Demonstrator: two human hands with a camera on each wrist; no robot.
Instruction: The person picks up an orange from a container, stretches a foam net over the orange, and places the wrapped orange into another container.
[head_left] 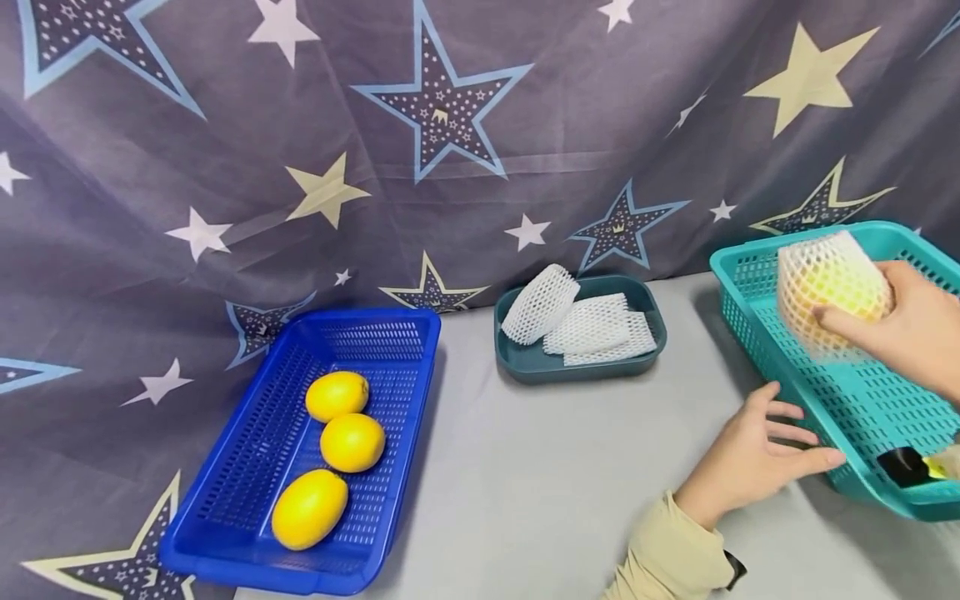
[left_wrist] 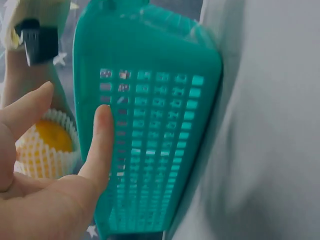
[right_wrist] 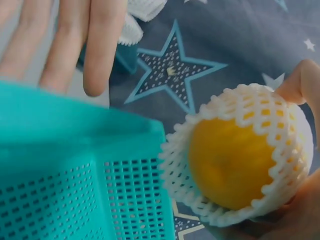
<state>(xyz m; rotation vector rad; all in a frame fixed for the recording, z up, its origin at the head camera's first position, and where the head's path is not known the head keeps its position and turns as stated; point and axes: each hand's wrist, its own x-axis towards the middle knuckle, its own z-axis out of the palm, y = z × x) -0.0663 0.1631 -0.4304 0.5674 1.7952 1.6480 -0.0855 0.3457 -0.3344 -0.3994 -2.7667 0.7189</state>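
Observation:
My right hand [head_left: 918, 321] grips a lemon [right_wrist: 230, 162] wrapped in a white foam net sleeve [right_wrist: 255, 107]. It holds the wrapped fruit over the teal basket [head_left: 772, 358] at the right. In the right wrist view the fruit's bare end shows through the sleeve's mouth. My left hand [head_left: 757, 458] is beside the basket's near left side, its fingers spread and holding nothing. Its thumb is at the rim; whether it touches cannot be told. In the left wrist view, the fingers [left_wrist: 102, 135] overlap the basket's slotted wall [left_wrist: 150, 125].
A blue basket [head_left: 416, 433] on the left holds several bare lemons [head_left: 352, 442]. Toward the back, a small dark teal tray [head_left: 577, 371] holds white foam net sleeves [head_left: 588, 325]. Behind them hangs a grey star-patterned cloth [head_left: 480, 217]. The tabletop [head_left: 525, 483] is light grey.

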